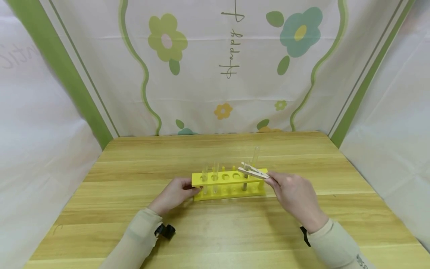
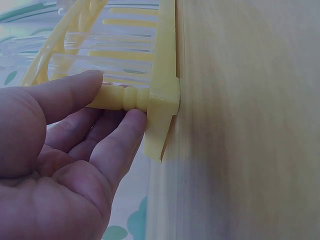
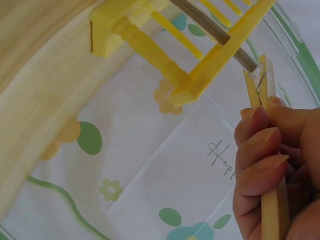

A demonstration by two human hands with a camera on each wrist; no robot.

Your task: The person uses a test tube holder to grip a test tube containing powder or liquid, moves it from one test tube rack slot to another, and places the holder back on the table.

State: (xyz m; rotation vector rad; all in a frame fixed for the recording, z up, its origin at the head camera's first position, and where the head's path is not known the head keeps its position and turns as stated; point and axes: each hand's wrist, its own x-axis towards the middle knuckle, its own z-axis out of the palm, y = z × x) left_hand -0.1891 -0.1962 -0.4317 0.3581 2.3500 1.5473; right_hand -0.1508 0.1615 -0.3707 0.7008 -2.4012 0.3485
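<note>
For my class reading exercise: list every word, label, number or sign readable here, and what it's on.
"Happy", sideways, on the back cloth; the next word is cut off.
"ntic", faint, partial, on the left cloth.
Right sleeve: print too unclear to read.
Yellow rack: none visible.

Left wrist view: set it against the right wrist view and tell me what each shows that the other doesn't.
Only the left wrist view: the left hand, gripping an end post of the yellow rack.
Only the right wrist view: the right hand, holding a wooden clamp, and a tube with dark contents.
Both: the rack, the wooden tabletop and the printed cloth.
</note>
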